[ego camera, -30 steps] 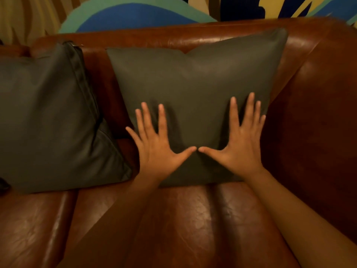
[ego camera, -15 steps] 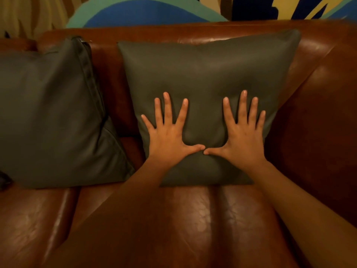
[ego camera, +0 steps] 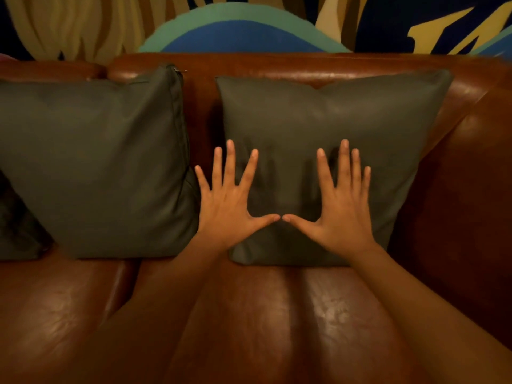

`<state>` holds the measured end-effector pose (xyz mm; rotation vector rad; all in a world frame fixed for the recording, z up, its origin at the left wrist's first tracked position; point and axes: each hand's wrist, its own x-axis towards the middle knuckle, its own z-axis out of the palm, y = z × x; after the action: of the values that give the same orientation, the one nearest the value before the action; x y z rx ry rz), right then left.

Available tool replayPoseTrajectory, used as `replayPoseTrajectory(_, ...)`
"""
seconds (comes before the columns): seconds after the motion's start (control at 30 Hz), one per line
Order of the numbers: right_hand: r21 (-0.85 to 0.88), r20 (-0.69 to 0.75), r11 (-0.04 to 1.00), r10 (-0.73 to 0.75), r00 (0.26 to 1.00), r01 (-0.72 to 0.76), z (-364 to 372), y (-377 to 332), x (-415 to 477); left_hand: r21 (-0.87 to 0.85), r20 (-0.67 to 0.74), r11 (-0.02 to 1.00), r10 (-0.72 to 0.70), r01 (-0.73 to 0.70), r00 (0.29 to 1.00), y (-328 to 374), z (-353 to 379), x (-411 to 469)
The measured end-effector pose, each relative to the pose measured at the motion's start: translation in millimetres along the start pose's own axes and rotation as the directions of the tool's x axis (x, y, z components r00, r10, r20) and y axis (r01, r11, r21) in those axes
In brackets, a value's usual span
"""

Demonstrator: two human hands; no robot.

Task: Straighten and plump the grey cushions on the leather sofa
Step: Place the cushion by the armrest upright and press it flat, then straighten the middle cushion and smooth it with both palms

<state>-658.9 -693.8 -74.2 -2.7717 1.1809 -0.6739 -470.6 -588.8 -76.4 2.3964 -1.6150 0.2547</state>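
Note:
Two grey cushions lean upright against the back of a brown leather sofa (ego camera: pixel 277 314). The right cushion (ego camera: pixel 318 112) stands near the sofa's right arm. My left hand (ego camera: pixel 230 206) and my right hand (ego camera: pixel 338 209) lie flat on its lower front, fingers spread, thumb tips almost touching in the middle. Neither hand grips anything. The left cushion (ego camera: pixel 94 167) stands beside it with its zipped edge turned toward the right cushion, a narrow gap of leather between them.
Part of a third dark cushion (ego camera: pixel 19 228) shows at the far left edge behind the left cushion. The sofa's right arm (ego camera: pixel 465 189) rises close to the right cushion. A painted wall (ego camera: pixel 243 29) in blue, green and yellow stands behind the sofa.
My view has shifted left, so both cushions sit further right in frame. Both hands stay flat on the right cushion, slightly lower and wider on its front, thumbs still meeting.

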Motion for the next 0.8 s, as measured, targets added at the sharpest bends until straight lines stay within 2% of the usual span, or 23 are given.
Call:
replayPoseTrajectory(0.23,0.015,0.045,0.999,-0.045,0.998,0.044,4.4,-85.5,2.3,-0.015,-0.047,0.997,-0.08,0.079,0.996,-88.1,-36.1,-33.4)
replayPoseTrajectory(0.53,0.045,0.121,0.991,0.121,0.985,-0.127,32.1,-212.1,17.7,-0.031,-0.021,0.987,-0.156,0.155,0.988,-242.1,-82.9,-72.5)
replayPoseTrajectory(0.7,0.038,0.157,0.983,0.173,0.972,-0.181,54.5,-276.6,27.5,-0.041,0.009,0.987,-0.152,0.153,0.988,-308.5,-92.1,-77.7)
replayPoseTrajectory(0.8,0.059,0.162,0.96,0.262,0.951,-0.274,67.4,-304.2,31.3,-0.065,0.015,0.983,-0.173,0.173,0.985,-341.1,-92.2,-79.9)
